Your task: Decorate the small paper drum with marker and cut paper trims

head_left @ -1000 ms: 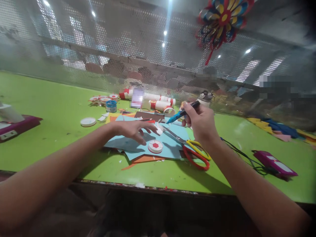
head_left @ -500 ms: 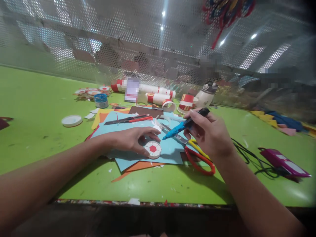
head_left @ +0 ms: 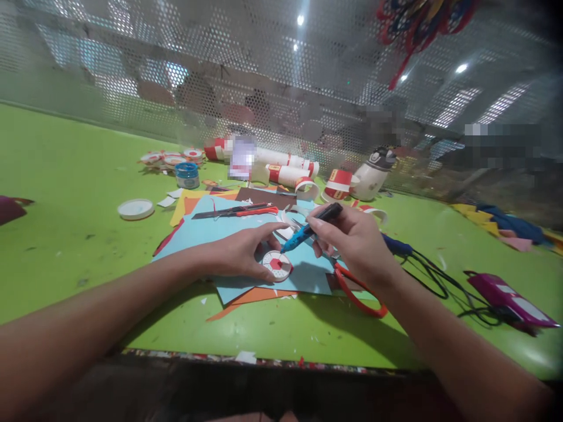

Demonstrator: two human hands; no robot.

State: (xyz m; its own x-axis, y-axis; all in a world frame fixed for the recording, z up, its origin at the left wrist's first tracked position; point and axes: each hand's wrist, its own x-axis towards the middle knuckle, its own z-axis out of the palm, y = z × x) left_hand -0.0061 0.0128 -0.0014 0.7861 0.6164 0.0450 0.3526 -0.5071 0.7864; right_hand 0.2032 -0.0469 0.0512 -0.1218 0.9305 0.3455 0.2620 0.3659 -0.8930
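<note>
A round white disc (head_left: 276, 266) with a red centre lies on light blue paper (head_left: 308, 274). My left hand (head_left: 246, 252) grips the disc at its left edge between thumb and fingers. In my right hand (head_left: 347, 234) is a black marker with a blue front part (head_left: 299, 237), its tip at the disc's upper edge. Red-handled scissors (head_left: 358, 293) lie partly hidden beneath my right hand. Behind my left hand, a box cutter with a red and black body (head_left: 259, 211) rests on the paper.
Farther back stand a blue paint jar (head_left: 187, 176), red and white paper cups (head_left: 338, 184) and a white bottle (head_left: 373, 174). A white lid (head_left: 135, 209) lies at left, a purple device with a cable (head_left: 510, 299) at right. The table's front edge (head_left: 264, 358) is near.
My right hand has moved left and the marker tip has come down to the disc's upper edge. The whole view has shifted slightly. My left hand remains at the disc.
</note>
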